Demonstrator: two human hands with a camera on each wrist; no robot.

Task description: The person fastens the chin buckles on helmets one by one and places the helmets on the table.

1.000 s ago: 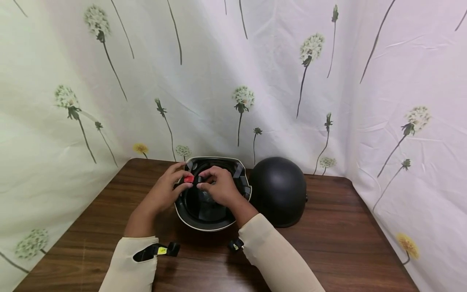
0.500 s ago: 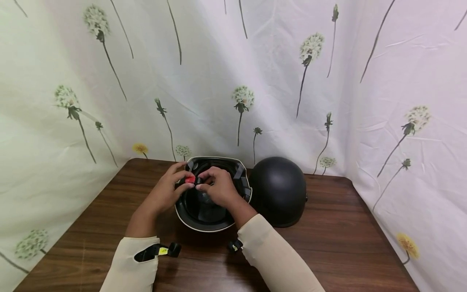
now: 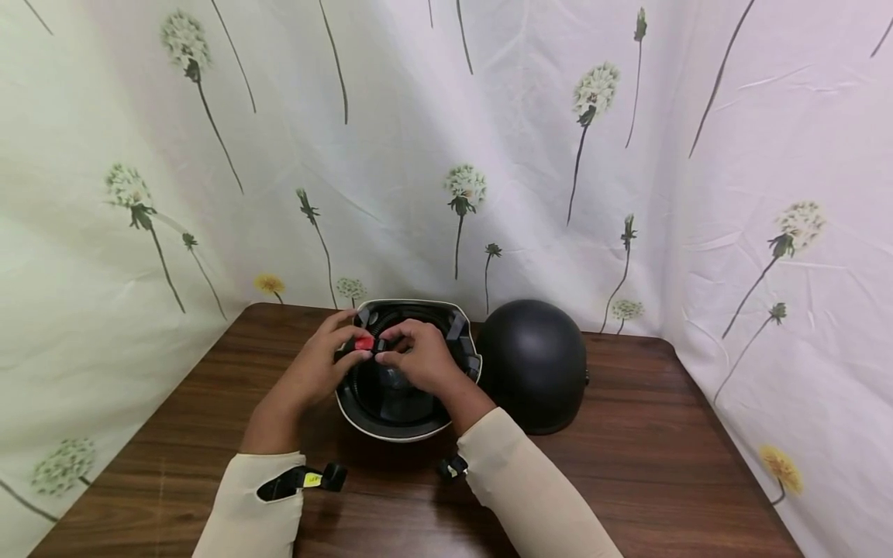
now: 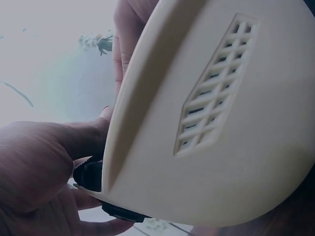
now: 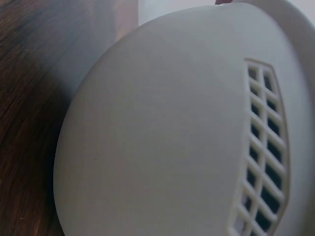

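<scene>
A cream-shelled helmet (image 3: 398, 428) lies upside down on the table, its black lined inside facing up. Over its opening, my left hand (image 3: 317, 364) pinches the red part of a chin-strap buckle (image 3: 363, 343) between thumb and fingers. My right hand (image 3: 424, 363) pinches the black piece (image 3: 380, 346) right beside the red one. The left wrist view has the shell with a grid vent (image 4: 214, 88), and my left hand (image 4: 37, 167) at the rim by a black strap piece (image 4: 91, 175). In the right wrist view the shell (image 5: 157, 128) hides my right hand.
A matte black helmet (image 3: 532, 364) sits dome up, close against the right of the cream one. Both rest on a dark wooden table (image 3: 649, 465). Behind and beside it hangs a white curtain (image 3: 391, 155) printed with dandelions.
My left hand and the red buckle part have shifted very slightly to the right. Both hands keep the same pinching hold, and the helmets stay where they were.
</scene>
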